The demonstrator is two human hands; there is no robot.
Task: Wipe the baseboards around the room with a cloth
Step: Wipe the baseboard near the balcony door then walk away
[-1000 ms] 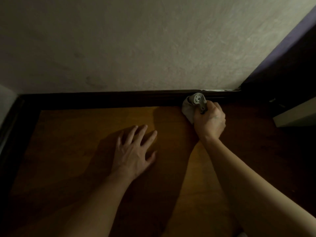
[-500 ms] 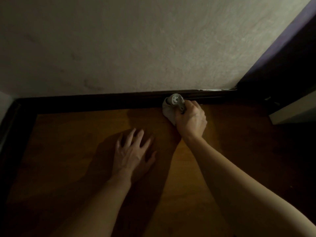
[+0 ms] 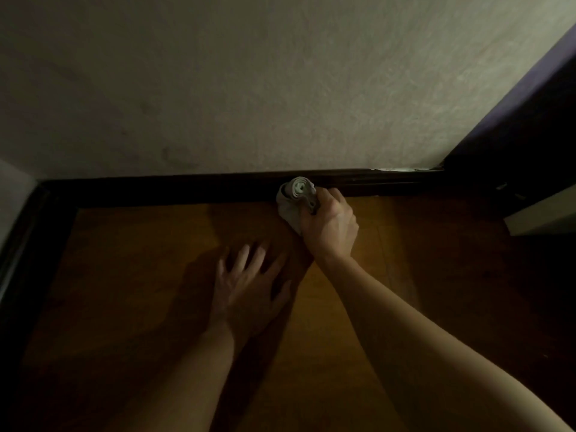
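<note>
Cloth slid left, baseboard | R hand grips | L hand flat

dim, warm-toned and grainy. light comes from behind and the right: the rough off-white plaster wall is brightest on its right side and fades leftward. the left hand is softly blurred and throws a broad shadow leftward on the orange-brown wooden floor. the crumpled grey cloth catches a pale highlight; the dark brown baseboard reads nearly black. the lower corners sink into darkness.
</note>
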